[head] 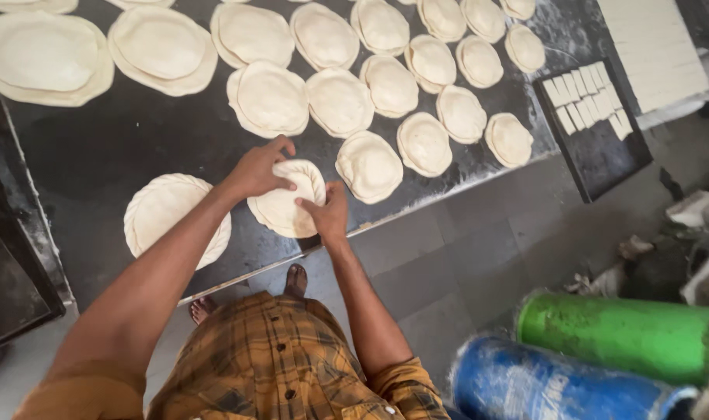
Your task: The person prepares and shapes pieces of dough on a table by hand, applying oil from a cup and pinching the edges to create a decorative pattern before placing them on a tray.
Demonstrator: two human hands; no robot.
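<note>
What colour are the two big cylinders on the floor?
One green cylinder, one blue cylinder; head view.

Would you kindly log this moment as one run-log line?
left hand: on dough disc | right hand: gripping its edge | disc: on dark table | stack of discs: beside, left

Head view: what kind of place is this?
Likely a small commercial bakery or flatbread kitchen. Rows of flattened dough rounds cover a dark floured worktable, both hands shape one round, and gas cylinders lie on the floor.
</note>
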